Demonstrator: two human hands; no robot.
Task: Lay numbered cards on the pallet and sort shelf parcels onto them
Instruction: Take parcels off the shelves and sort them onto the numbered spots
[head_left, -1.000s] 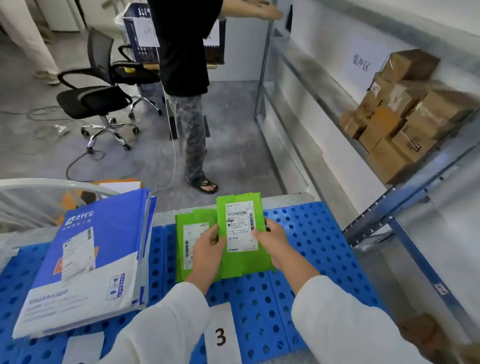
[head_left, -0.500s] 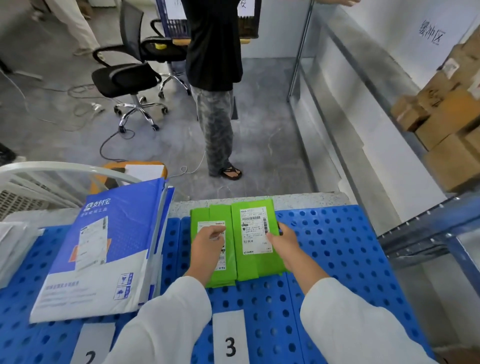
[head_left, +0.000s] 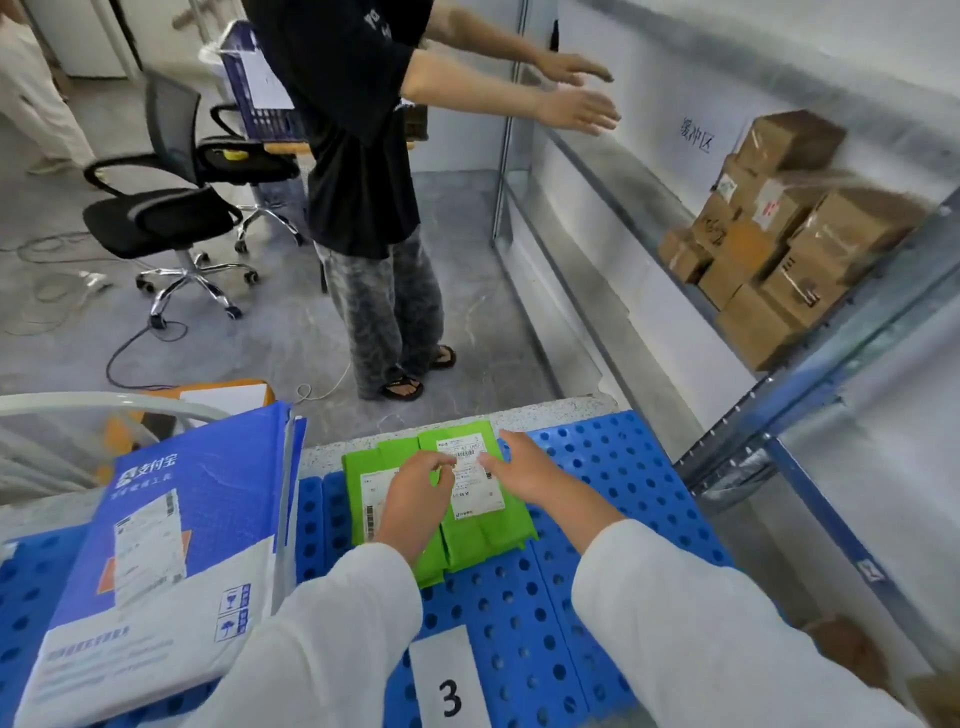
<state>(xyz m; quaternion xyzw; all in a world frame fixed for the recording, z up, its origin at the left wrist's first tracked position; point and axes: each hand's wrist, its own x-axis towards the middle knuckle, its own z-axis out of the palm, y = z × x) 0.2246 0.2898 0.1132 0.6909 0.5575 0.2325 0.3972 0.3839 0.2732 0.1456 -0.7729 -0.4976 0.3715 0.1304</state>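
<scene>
Two green parcels lie side by side on the blue pallet (head_left: 613, 467), just beyond the white card numbered 3 (head_left: 449, 691). The right green parcel (head_left: 483, 540) overlaps the left green parcel (head_left: 361, 475); both show white shipping labels. My left hand (head_left: 413, 499) hovers over the seam between them, its fingers loosely curled near the right parcel's label and holding nothing. With fingers straight, my right hand (head_left: 524, 470) rests at the right parcel's far right edge. Brown cardboard boxes (head_left: 779, 249) are stacked on the metal shelf (head_left: 841, 332) to the right.
A large blue-and-white mailer (head_left: 171, 519) lies on the pallet's left part. Another person (head_left: 363, 156) stands on the floor beyond the pallet, both arms stretched toward the shelf. A black office chair (head_left: 161, 218) and loose cables sit at the back left.
The right green parcel went from held up in both hands to lying flat beside the left one. My hands have loosened off it. The other person has stretched both arms toward the shelf.
</scene>
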